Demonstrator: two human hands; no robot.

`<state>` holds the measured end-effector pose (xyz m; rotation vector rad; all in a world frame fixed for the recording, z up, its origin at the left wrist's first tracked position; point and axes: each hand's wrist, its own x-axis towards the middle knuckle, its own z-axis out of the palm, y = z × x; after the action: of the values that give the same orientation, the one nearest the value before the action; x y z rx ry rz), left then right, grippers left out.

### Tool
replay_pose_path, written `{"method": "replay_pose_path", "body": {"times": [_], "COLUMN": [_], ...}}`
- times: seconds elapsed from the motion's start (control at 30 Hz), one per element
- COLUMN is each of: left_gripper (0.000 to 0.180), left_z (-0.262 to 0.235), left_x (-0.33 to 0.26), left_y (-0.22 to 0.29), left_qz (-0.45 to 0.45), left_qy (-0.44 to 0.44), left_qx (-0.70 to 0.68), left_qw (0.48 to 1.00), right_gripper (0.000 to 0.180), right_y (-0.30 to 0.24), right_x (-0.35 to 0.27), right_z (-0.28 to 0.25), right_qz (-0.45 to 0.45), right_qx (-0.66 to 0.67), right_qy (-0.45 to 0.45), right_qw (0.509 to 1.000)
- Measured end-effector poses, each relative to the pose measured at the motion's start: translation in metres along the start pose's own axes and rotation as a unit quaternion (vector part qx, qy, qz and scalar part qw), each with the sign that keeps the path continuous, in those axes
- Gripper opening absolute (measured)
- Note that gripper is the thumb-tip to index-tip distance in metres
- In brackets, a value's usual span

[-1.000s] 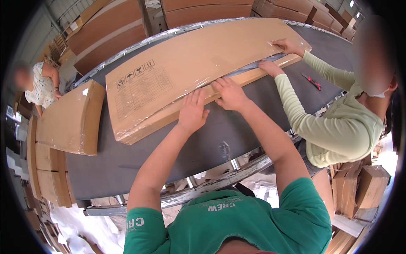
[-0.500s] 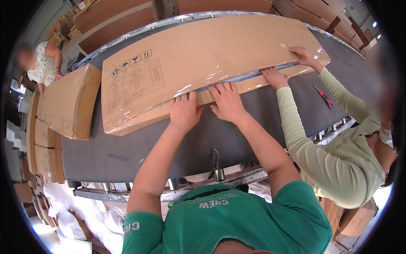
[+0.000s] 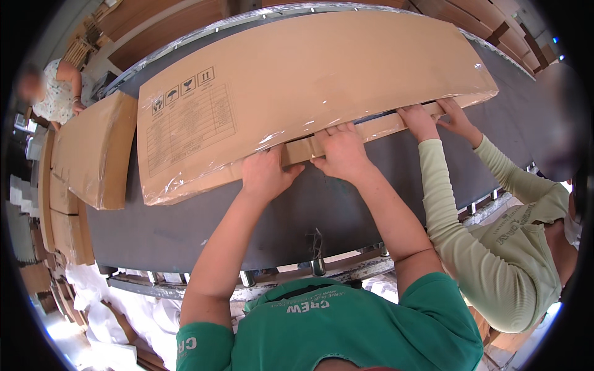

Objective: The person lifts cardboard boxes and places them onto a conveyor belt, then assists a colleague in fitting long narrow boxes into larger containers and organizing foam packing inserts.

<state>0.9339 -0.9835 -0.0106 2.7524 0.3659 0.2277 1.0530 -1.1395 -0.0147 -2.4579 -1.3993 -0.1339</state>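
Observation:
A large, long cardboard box (image 3: 297, 80) lies across the dark belt in front of me, with clear tape along its near edge. My left hand (image 3: 267, 172) grips the upper rim of its near side, fingers hooked into the seam and thumb outside. Just to the right, my right hand (image 3: 344, 153) holds the same rim, its fingertips hidden in the narrow gap under the top panel. Farther right, a co-worker's two hands (image 3: 421, 122) are on the near side too, fingers at the gap. A dark strip shows inside the gap between us.
The dark conveyor belt (image 3: 167, 238) runs under the box, with metal rollers (image 3: 317, 267) along its near edge. Another taped carton (image 3: 102, 151) stands at the left, a person beyond it. White wrapping material (image 3: 148, 315) lies below left. The co-worker in pale green stands close at my right.
The co-worker's far hand has come down from the top panel to the near side. The gap along the seam looks narrower. The red-handled tool on the belt is out of sight now.

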Motion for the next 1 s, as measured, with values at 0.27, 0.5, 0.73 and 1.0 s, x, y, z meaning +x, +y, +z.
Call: {"method": "replay_pose_path", "body": {"times": [0.27, 0.5, 0.73, 1.0], "left_gripper": [0.044, 0.043, 0.042, 0.043], "left_z": [0.008, 0.021, 0.023, 0.021], "left_x": [-0.009, -0.012, -0.011, -0.006], "left_y": [0.007, 0.011, 0.010, 0.012], "left_qz": [0.029, 0.090, 0.099, 0.068], "left_qy": [-0.008, 0.099, 0.107, 0.062], "left_qx": [0.118, 0.115, 0.115, 0.104], "left_qw": [0.993, 0.984, 0.983, 0.990], "right_gripper": [0.048, 0.046, 0.048, 0.044], "right_y": [-0.007, -0.002, -0.002, 0.000], "right_x": [-0.014, -0.023, -0.023, -0.019], "right_z": [0.004, 0.015, 0.012, 0.001], "right_qz": [0.000, 0.019, 0.023, 0.022], "right_qx": [0.024, 0.011, 0.000, 0.019], "right_qy": [0.127, 0.150, 0.148, 0.128], "right_qw": [0.992, 0.988, 0.989, 0.991]}}
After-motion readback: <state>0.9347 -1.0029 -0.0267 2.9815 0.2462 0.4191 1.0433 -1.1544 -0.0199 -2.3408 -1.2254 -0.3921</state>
